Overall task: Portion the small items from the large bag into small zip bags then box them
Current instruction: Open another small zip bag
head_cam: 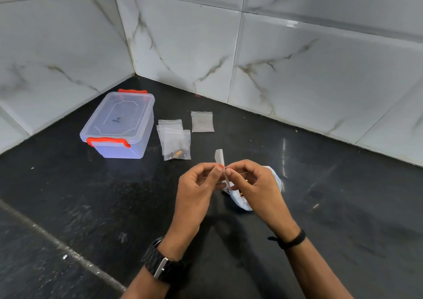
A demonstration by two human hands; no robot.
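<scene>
- Nearest the camera, the left hand (198,185) and the right hand (253,183) are meeting above the black counter (343,207), fingertips facing each other with a small zip bag (220,161) between them.
- Both hands are pinching that bag with thumb and forefinger; it is standing nearly upright, long axis vertical, its top edge sticking up past the fingers.
- Neither hand is nearer; each is gripping one face, which suits pulling the mouth apart or pressing it closed. Which of the two I cannot tell.
- Under the right hand the large bag (240,201) is lying crumpled, mostly hidden by the palm; its contents are hard to make out.
- Beyond, overlapping zip bags (175,141) and one separate bag (202,121) are lying beside the lidded box (119,127), well apart from the hands.
</scene>
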